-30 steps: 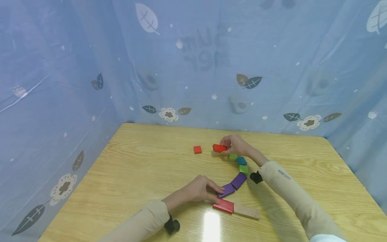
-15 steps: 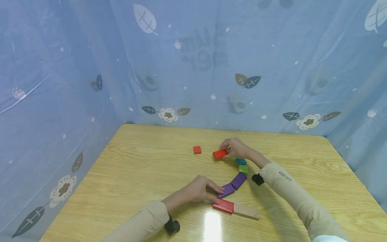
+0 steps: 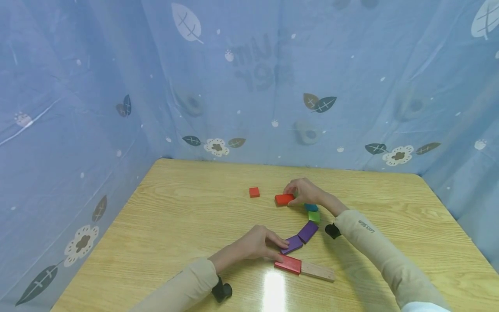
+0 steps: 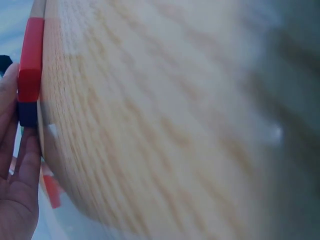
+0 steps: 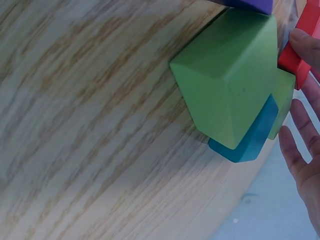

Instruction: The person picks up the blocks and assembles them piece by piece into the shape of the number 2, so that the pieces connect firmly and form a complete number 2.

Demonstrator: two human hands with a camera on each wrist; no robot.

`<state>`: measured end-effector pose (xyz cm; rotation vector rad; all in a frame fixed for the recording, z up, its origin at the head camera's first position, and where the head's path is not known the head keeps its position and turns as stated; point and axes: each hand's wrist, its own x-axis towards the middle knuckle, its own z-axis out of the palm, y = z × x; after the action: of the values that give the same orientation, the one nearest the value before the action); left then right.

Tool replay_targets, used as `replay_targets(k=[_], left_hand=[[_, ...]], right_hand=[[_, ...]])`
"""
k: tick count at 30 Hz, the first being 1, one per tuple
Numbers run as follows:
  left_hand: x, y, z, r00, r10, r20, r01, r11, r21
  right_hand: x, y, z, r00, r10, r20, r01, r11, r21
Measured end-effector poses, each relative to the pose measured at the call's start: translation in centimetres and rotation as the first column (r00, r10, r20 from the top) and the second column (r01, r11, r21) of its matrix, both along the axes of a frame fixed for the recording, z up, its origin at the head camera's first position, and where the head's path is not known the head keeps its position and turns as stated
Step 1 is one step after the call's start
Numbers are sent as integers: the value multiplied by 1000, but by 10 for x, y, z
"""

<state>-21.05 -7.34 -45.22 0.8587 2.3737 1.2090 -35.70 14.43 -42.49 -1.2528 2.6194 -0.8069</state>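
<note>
My right hand (image 3: 306, 192) pinches a red wooden block (image 3: 283, 199) low on the table, at the far end of a curved row. In the right wrist view, the thumb lies on that block, beside a light green block (image 5: 284, 97). A teal block (image 3: 311, 208), a green block (image 3: 313, 217) and two purple blocks, one nearer block (image 3: 293, 245) among them, continue the curve toward me. My left hand (image 3: 255, 243) rests at the near end, fingertips on the nearer purple block and thumb at a red block (image 3: 289, 264). A plain wood block (image 3: 317, 272) adjoins that red one.
A small red block (image 3: 254, 192) lies apart, left of the right hand. The wooden table (image 3: 187, 208) is bordered by a blue patterned curtain (image 3: 249, 86) behind and at the sides. Black wrist devices, one dark camera (image 3: 332, 231) among them, sit under both sleeves.
My right hand has lowered the red block and brought it slightly toward me, down to the table by the row's far end. The left hand has stayed in place.
</note>
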Motion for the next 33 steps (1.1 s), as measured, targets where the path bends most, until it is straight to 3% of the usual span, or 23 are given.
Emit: replay_targets(k=[6,24,29,33], left_hand=[[-1,1,2,1000,-15,-25,15,1000,-9],[-1,0,2,1000,-5,-16,5,1000,-11],[0,0,2,1000,-13,-22,12,1000,-6],[0,0,2,1000,-12,-28,12,1000,-8]], right_hand=[[-2,1,0,1000,-7,14,7,1000,12],[-3,4,2,995,-11,104,9,1000,18],[-7,11,16,993,-52,107,49,998,31],[-13,18,32,977,-88,194,109,989,-98]])
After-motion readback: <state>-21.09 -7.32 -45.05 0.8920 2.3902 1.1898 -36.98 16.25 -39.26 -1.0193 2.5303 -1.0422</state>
